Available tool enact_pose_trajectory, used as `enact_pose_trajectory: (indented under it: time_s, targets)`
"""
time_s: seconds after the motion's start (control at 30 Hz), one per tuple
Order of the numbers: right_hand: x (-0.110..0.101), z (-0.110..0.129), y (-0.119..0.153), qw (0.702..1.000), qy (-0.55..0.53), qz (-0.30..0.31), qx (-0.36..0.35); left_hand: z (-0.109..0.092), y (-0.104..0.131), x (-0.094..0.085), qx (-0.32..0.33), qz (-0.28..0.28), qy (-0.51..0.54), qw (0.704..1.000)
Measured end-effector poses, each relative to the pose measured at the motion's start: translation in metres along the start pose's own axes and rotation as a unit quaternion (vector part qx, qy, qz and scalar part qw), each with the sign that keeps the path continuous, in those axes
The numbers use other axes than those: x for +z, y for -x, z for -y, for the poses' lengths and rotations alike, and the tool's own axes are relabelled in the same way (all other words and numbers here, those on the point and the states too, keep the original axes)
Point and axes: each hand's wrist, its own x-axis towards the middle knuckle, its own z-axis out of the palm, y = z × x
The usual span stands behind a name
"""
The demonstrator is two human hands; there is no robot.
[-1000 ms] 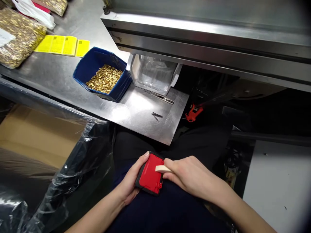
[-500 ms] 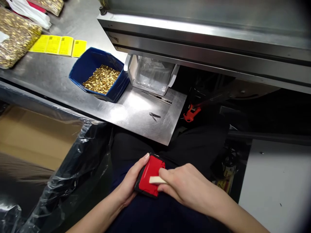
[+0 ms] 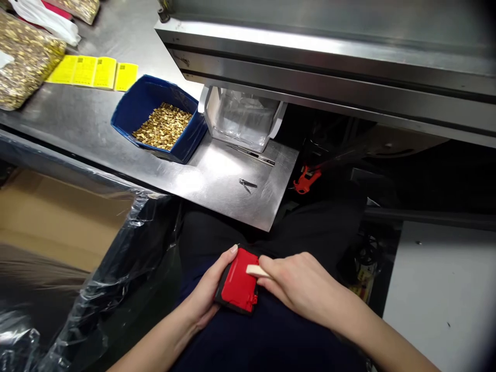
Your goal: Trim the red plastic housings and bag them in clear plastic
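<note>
Low over my lap, my left hand (image 3: 211,284) grips a red and black rectangular plastic part (image 3: 239,281) by its left edge, the thumb along the top corner and the other fingers underneath. My right hand (image 3: 294,279) pinches a pale, flat-ended stick (image 3: 256,270) between thumb and fingers. The stick's end lies over the upper right of the red face; I cannot tell whether it presses on it. Small notched bits show along the part's right edge.
On the steel table (image 3: 217,201) are a blue bin (image 3: 127,113) of small brass pieces, nail clippers (image 3: 248,183), a slim knife (image 3: 253,155), yellow labels (image 3: 95,71) and a bag of brass pieces (image 3: 27,57). A metal machine beam (image 3: 310,77) overhangs. A plastic-lined carton (image 3: 58,212) stands left.
My right hand and the stick have moved up and slightly right along the red face. My left hand still holds the part in nearly the same place.
</note>
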Motion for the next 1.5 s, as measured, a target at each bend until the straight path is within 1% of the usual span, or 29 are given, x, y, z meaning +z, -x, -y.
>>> enact_pose_trajectory:
  time_s: [0.1, 0.17, 0.2, 0.27, 0.33, 0.4, 0.5, 0.6, 0.67, 0.77, 0.83, 0.93, 1.0, 1.07, 1.13, 1.2, 1.3, 1.43, 1.5]
  targets:
    - [0.001, 0.000, 0.001, 0.998, -0.009, 0.030, -0.049, -0.004, -0.001, 0.001, -0.002, 0.032, -0.014, 0.999]
    - [0.002, -0.001, 0.000, 0.998, 0.001, 0.025, -0.066, -0.007, -0.002, 0.002, -0.004, 0.058, -0.028, 0.998]
    - [0.003, -0.003, 0.000, 0.998, 0.007, 0.016, -0.063, -0.008, -0.002, 0.002, -0.009, 0.063, -0.031, 0.998]
    - [0.005, -0.007, 0.000, 0.999, 0.010, 0.009, -0.050, -0.009, -0.003, 0.002, -0.025, 0.057, -0.024, 0.998]
    - [0.007, -0.010, 0.000, 0.999, 0.004, 0.015, -0.044, -0.009, -0.003, 0.001, -0.035, 0.047, -0.010, 0.998]
    - [0.008, -0.010, 0.000, 0.998, -0.001, 0.024, -0.056, -0.009, -0.004, 0.001, -0.041, 0.048, -0.002, 0.998]
    - [0.007, -0.008, -0.003, 0.997, 0.004, 0.023, -0.077, -0.008, -0.005, 0.000, -0.030, 0.055, -0.008, 0.998]
    - [0.005, -0.009, -0.005, 0.998, 0.002, 0.009, -0.055, -0.007, -0.005, 0.000, -0.027, 0.044, -0.004, 0.999]
    - [0.004, -0.010, -0.004, 0.999, -0.008, 0.014, -0.044, -0.007, -0.004, 0.000, -0.032, 0.035, 0.002, 0.999]
    - [0.004, -0.008, -0.002, 0.998, -0.009, 0.027, -0.060, -0.007, -0.003, 0.001, -0.023, 0.037, -0.005, 0.999]
    - [0.004, -0.007, -0.003, 0.998, -0.002, 0.018, -0.064, -0.006, -0.002, 0.002, -0.014, 0.036, -0.014, 0.999]
    - [0.003, -0.009, -0.004, 0.999, -0.010, -0.003, -0.042, -0.006, -0.002, 0.002, -0.020, 0.028, -0.005, 0.999]
    - [0.004, -0.010, -0.002, 0.999, -0.022, 0.005, -0.039, -0.006, -0.001, 0.000, -0.027, 0.024, 0.009, 0.999]
    - [0.005, -0.010, -0.001, 0.998, -0.028, 0.022, -0.057, -0.006, -0.002, 0.000, -0.027, 0.025, 0.007, 0.999]
    - [0.005, -0.010, -0.001, 0.997, -0.023, 0.027, -0.074, -0.006, -0.002, 0.000, -0.017, 0.027, -0.009, 0.999]
    - [0.003, -0.010, -0.002, 0.997, -0.013, 0.016, -0.068, -0.006, -0.001, 0.002, -0.011, 0.022, -0.019, 1.000]
    - [0.002, -0.010, -0.001, 0.999, -0.016, 0.003, -0.039, -0.006, 0.000, 0.004, -0.019, 0.007, -0.010, 1.000]
    - [0.002, -0.007, -0.001, 0.998, -0.017, 0.024, -0.056, -0.006, 0.000, 0.005, -0.015, 0.017, -0.020, 1.000]
    - [0.002, -0.006, -0.002, 0.999, -0.006, 0.015, -0.051, -0.007, 0.000, 0.005, -0.008, 0.016, -0.029, 0.999]
